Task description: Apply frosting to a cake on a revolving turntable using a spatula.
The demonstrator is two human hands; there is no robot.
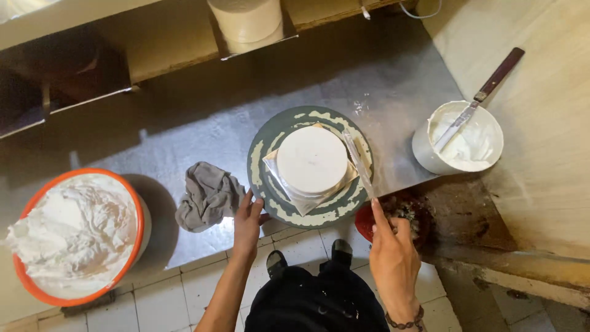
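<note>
Right hand: the right hand [393,255] was clenched round the handle end of a long spatula [359,165], forefinger laid along it.
Spatula's long axis: it ran up and slightly left from the hand, the blade lying against the right flank of the white cake [311,160].
Cake's place: it sat on a square board in the middle of the turntable [261,157], up and left of the right hand.
Left hand: the left hand [247,221] was open, fingertips touching the turntable's near-left rim, holding nothing.
Nearer hand: the right reached the cake only through the blade; the left lay closer to the turntable's rim.
Round about: a grey cloth [208,195] lay just left of the left hand, an orange-rimmed bowl of cream [72,237] far left, and a white tub [458,138] with a second knife to the right.
</note>
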